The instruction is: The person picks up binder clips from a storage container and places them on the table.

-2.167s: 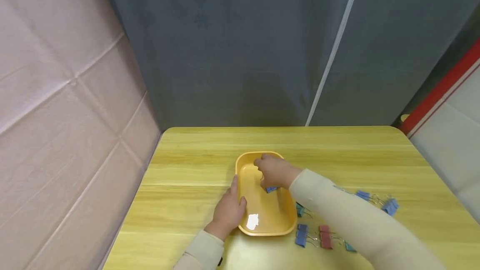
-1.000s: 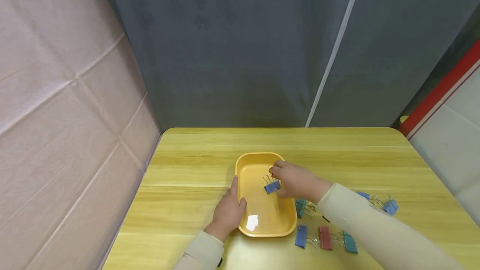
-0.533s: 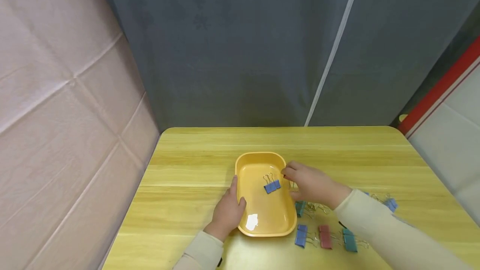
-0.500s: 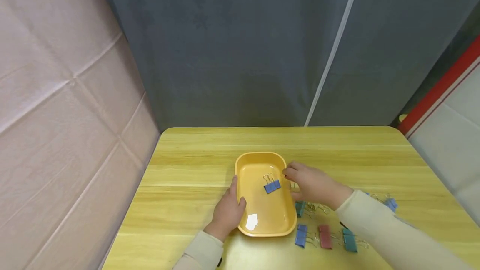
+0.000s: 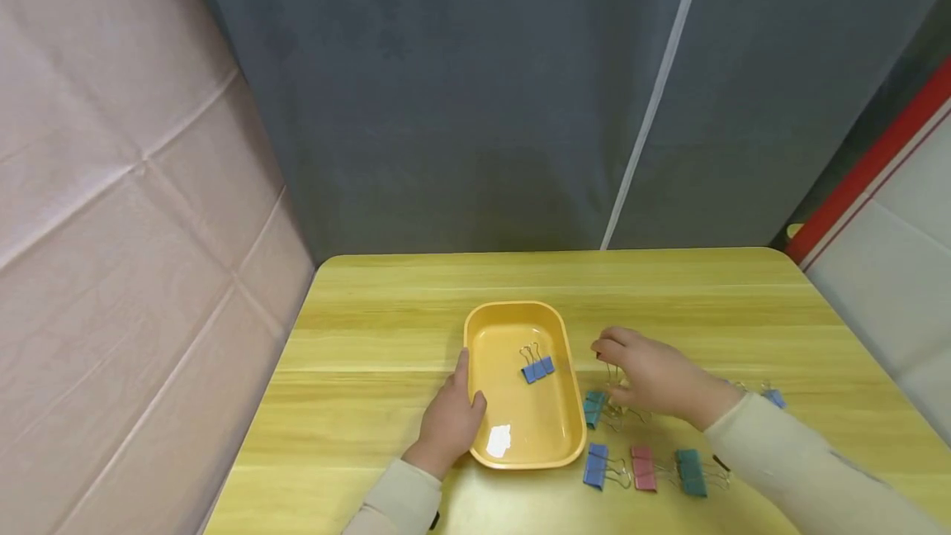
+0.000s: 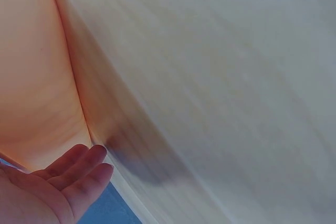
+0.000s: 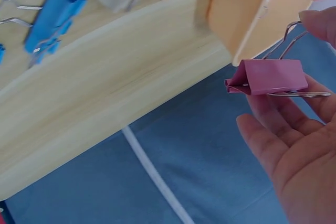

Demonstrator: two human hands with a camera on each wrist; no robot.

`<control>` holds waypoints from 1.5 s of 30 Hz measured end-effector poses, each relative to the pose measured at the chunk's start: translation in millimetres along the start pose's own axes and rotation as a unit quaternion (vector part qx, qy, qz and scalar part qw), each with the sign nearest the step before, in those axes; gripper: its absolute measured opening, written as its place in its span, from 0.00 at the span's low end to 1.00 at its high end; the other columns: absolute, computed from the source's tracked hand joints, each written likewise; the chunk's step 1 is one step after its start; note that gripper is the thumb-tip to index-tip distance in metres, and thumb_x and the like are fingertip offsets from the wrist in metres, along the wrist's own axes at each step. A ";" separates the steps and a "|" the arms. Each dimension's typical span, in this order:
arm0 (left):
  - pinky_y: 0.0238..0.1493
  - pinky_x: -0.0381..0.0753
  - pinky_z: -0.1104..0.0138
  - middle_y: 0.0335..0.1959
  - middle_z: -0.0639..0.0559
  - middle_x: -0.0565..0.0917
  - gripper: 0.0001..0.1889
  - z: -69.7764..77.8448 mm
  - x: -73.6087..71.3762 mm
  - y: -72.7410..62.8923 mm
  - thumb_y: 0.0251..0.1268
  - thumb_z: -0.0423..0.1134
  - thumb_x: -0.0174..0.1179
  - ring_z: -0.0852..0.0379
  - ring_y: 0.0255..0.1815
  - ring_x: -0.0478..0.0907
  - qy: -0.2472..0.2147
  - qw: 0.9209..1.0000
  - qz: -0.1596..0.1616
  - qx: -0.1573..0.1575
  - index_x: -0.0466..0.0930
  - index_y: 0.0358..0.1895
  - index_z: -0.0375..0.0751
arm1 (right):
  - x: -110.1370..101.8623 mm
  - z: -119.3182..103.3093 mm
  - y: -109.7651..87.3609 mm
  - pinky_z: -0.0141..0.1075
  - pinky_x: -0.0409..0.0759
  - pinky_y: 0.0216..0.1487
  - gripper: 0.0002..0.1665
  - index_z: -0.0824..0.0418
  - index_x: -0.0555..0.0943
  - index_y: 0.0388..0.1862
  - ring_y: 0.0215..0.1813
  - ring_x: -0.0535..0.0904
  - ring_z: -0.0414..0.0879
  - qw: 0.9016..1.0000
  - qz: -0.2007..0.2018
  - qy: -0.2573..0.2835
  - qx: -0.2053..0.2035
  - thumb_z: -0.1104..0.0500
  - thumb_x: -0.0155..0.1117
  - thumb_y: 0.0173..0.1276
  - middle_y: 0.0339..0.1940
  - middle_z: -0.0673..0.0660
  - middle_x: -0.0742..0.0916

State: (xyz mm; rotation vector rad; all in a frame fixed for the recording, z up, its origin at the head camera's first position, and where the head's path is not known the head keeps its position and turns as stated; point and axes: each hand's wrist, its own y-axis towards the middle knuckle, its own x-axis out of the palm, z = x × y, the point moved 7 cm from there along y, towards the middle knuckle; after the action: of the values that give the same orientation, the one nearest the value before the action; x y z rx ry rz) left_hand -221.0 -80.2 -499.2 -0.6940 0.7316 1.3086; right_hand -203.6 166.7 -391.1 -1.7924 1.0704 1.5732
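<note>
A yellow tray (image 5: 527, 428) stands on the table with a blue binder clip (image 5: 538, 369) lying in it, wire handles raised. My left hand (image 5: 449, 423) rests at the tray's left side, its thumb over the rim. In the left wrist view its fingers (image 6: 79, 174) lie loosely straight along the outer wall. To the right of the tray, my right hand (image 5: 657, 374) is held over the table. The right wrist view shows it pinching a pink binder clip (image 7: 275, 75) between thumb and fingers, one wire handle up by the thumb.
Right of the tray lie a teal clip (image 5: 593, 409), a blue clip (image 5: 596, 466), a red clip (image 5: 643, 469) and another teal clip (image 5: 691, 473). A further blue clip (image 5: 774, 397) shows beyond my right forearm. A dark curtain (image 5: 446, 106) hangs behind the table (image 5: 386, 337).
My right hand has moved from over the tray out to the right, uncovering the blue binder clip in the tray. My left hand has stayed at the tray's side.
</note>
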 end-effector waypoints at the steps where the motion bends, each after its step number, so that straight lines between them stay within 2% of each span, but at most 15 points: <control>1: 0.34 0.79 0.53 0.56 0.31 0.77 0.36 0.0 0.3 0.0 0.69 0.41 0.51 0.44 0.37 0.81 0.000 1.000 0.000 0.001 0.47 0.77 0.39 | -0.2 1.9 -1.9 0.44 0.82 0.48 0.31 0.68 0.78 0.54 0.49 0.81 0.52 1.000 -0.003 -0.001 0.004 0.59 0.75 0.51 0.50 0.60 0.81; 6: 0.27 0.75 0.57 0.59 0.30 0.75 0.36 -0.3 0.8 -0.5 0.70 0.41 0.50 0.49 0.31 0.77 -0.006 1.000 -0.008 -0.003 0.46 0.77 0.40 | -2.0 7.2 -10.4 0.44 0.82 0.47 0.32 0.69 0.78 0.54 0.49 0.81 0.54 1.000 -0.005 -0.005 0.004 0.60 0.76 0.50 0.51 0.63 0.81; 12: 0.25 0.74 0.59 0.59 0.30 0.75 0.36 0.4 0.1 -1.5 0.70 0.41 0.50 0.49 0.30 0.77 -0.004 1.000 -0.010 -0.001 0.45 0.77 0.40 | 0.5 14.1 -21.6 0.44 0.82 0.47 0.33 0.69 0.78 0.54 0.49 0.81 0.55 1.000 -0.005 -0.011 0.003 0.61 0.76 0.48 0.51 0.63 0.80; 16: 0.23 0.71 0.61 0.59 0.30 0.75 0.36 0.9 0.3 -0.9 0.70 0.41 0.50 0.52 0.26 0.73 -0.008 1.000 -0.012 -0.002 0.45 0.77 0.41 | 2.7 20.3 -31.3 0.45 0.82 0.46 0.31 0.69 0.78 0.53 0.49 0.81 0.56 1.000 -0.006 -0.029 0.006 0.59 0.76 0.50 0.51 0.64 0.81; 20: 0.24 0.72 0.61 0.59 0.30 0.75 0.36 0.8 0.5 0.1 0.70 0.41 0.50 0.52 0.27 0.75 -0.004 1.000 -0.009 -0.002 0.46 0.77 0.41 | 5.2 27.2 -41.1 0.45 0.82 0.46 0.29 0.68 0.79 0.52 0.49 0.80 0.56 0.999 -0.011 -0.040 0.007 0.59 0.76 0.50 0.50 0.63 0.81; 28: 0.29 0.76 0.57 0.59 0.31 0.76 0.36 0.5 -0.4 0.0 0.70 0.41 0.51 0.48 0.34 0.79 0.003 1.000 -0.007 -0.002 0.46 0.77 0.40 | 11.6 38.5 -57.1 0.46 0.82 0.46 0.33 0.67 0.79 0.53 0.51 0.79 0.58 0.998 -0.033 -0.040 0.022 0.60 0.78 0.47 0.52 0.63 0.80; 34: 0.23 0.72 0.61 0.58 0.30 0.76 0.37 -0.6 0.5 0.2 0.70 0.41 0.51 0.52 0.27 0.75 -0.004 1.000 -0.007 0.002 0.46 0.77 0.39 | 17.6 43.0 -68.1 0.48 0.81 0.47 0.33 0.67 0.78 0.54 0.52 0.79 0.59 0.998 -0.044 -0.034 0.032 0.60 0.78 0.47 0.52 0.63 0.80; 41: 0.20 0.69 0.62 0.60 0.29 0.74 0.37 -1.4 1.1 -0.1 0.70 0.42 0.50 0.54 0.21 0.71 -0.018 1.000 -0.013 -0.007 0.45 0.77 0.41 | 19.0 47.4 -82.5 0.45 0.83 0.42 0.34 0.68 0.78 0.55 0.49 0.80 0.58 0.999 -0.038 -0.023 0.025 0.58 0.78 0.47 0.51 0.63 0.80; 45: 0.18 0.68 0.63 0.61 0.29 0.73 0.37 -1.3 1.6 -1.1 0.71 0.42 0.50 0.54 0.19 0.69 -0.026 0.999 -0.016 -0.010 0.44 0.78 0.41 | 20.1 53.1 -92.8 0.45 0.83 0.41 0.33 0.66 0.79 0.50 0.46 0.81 0.56 0.999 -0.011 -0.043 0.001 0.59 0.80 0.44 0.48 0.60 0.80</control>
State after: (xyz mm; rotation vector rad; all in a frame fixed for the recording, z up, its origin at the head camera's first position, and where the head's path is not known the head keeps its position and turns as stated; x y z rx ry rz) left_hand -219.9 -80.5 -501.2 -0.6825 0.6644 1.3014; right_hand -156.6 256.1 -431.3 -1.7130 1.0084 1.6193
